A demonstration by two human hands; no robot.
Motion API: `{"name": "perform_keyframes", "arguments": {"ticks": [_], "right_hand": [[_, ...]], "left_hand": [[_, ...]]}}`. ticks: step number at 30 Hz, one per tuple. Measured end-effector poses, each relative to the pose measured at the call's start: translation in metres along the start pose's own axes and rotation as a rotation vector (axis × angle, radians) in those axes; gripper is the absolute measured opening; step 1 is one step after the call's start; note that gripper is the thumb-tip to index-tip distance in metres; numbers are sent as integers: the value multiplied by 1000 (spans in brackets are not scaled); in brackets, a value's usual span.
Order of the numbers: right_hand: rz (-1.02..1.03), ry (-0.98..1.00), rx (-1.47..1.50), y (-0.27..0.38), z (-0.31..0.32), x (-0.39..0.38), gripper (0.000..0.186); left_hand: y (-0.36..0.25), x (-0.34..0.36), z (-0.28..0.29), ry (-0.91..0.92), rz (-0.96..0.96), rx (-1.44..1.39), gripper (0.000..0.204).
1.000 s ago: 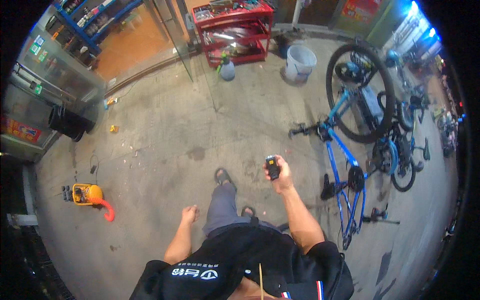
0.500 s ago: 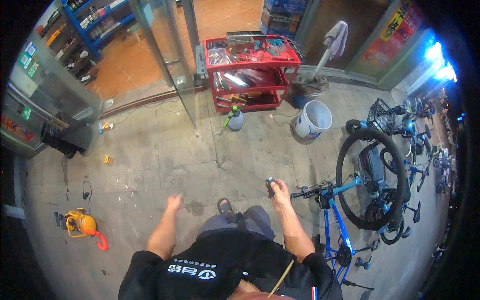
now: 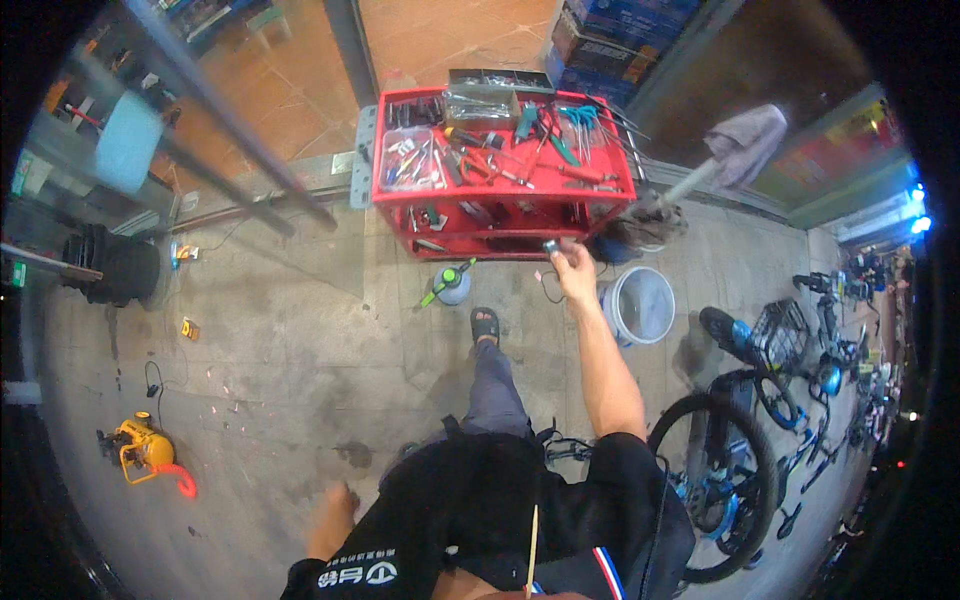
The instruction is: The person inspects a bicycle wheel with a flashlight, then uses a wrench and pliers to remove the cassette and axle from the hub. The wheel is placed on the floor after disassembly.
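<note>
Small gadget (image 3: 552,246): in the right hand (image 3: 574,270), on the near side of the red tool cart (image 3: 480,199); probably light, stiff, smooth-cased; best gripped along its sides
Right hand: thumb and fingers pinching the gadget
Left hand (image 3: 338,508): near left, blurred; cannot tell whether spread or closed
Around: spray bottle (image 3: 453,288) left of right hand; white bucket (image 3: 645,300) right

Tool cart (image 3: 500,197): glossy painted metal. Bucket (image 3: 645,303): smooth plastic. Rag (image 3: 750,145): soft cloth. Tyre (image 3: 716,402): matt rubber. Floor (image 3: 290,380): matt, rough. Small object (image 3: 551,246) in right hand (image 3: 574,270): shiny, can't tell metal or plastic from here.
</note>
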State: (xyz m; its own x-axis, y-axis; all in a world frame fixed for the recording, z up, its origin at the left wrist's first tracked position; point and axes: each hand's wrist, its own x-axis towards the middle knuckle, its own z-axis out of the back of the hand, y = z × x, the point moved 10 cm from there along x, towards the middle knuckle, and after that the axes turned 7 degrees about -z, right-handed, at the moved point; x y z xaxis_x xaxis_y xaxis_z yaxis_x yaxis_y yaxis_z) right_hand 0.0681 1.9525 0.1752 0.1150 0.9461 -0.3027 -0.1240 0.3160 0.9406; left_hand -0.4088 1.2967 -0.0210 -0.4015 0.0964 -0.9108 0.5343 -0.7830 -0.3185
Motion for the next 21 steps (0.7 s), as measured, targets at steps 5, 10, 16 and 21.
{"name": "perform_keyframes", "arguments": {"ticks": [5, 10, 16, 21], "right_hand": [[206, -78, -556, 47, 14, 190, 47], [128, 165, -902, 39, -28, 262, 40], [208, 490, -1160, 12, -73, 288, 26], [257, 533, -1107, 23, -77, 282, 30]], "left_hand": [[43, -74, -66, -118, 201, -304, 33], [-79, -84, -159, -48, -89, -193, 36], [-265, -138, -245, -26, -471, -112, 22], [-250, -127, -241, -48, -367, -84, 22]]}}
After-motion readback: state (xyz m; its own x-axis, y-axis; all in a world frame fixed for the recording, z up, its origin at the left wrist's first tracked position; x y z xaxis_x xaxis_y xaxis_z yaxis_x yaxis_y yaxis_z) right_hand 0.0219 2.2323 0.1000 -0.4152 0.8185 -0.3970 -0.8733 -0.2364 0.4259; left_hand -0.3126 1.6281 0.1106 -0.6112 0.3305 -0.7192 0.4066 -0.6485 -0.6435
